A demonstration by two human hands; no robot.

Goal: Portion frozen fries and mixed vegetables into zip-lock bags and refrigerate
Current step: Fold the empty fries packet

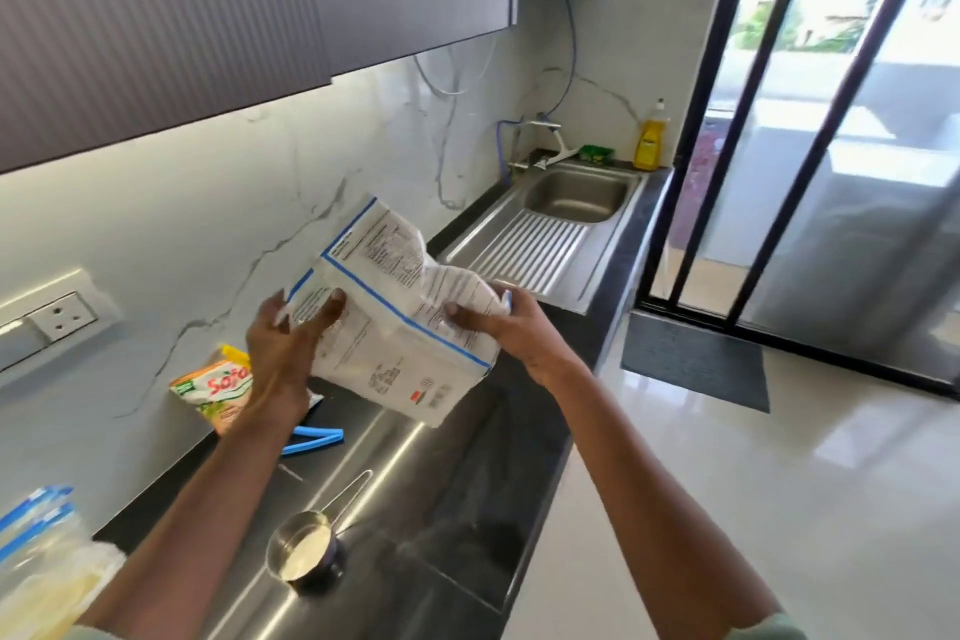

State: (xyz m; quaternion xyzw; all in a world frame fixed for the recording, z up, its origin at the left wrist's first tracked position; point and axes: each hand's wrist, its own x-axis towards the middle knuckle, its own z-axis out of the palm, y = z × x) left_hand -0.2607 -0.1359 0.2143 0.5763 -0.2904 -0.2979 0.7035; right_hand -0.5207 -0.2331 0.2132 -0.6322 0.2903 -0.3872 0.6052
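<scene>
A large white frozen-food bag (395,307) with blue lines and small print hangs in the air above the dark counter (467,499). My left hand (283,353) grips its left edge, thumb on the printed face. My right hand (506,327) grips the crumpled top right part. An orange-and-green packet (215,387) leans against the wall behind my left wrist. Zip-lock bags with blue strips (41,556), one holding pale yellow pieces, lie at the bottom left corner. A steel measuring cup (304,554) with a long handle stands on the counter below my arms.
A blue sealing clip (311,439) lies on the counter near the packet. A steel sink with drainboard (556,224) is at the far end, with a yellow soap bottle (649,143) beside it. Glass sliding doors (810,130) and a dark mat (696,359) are to the right.
</scene>
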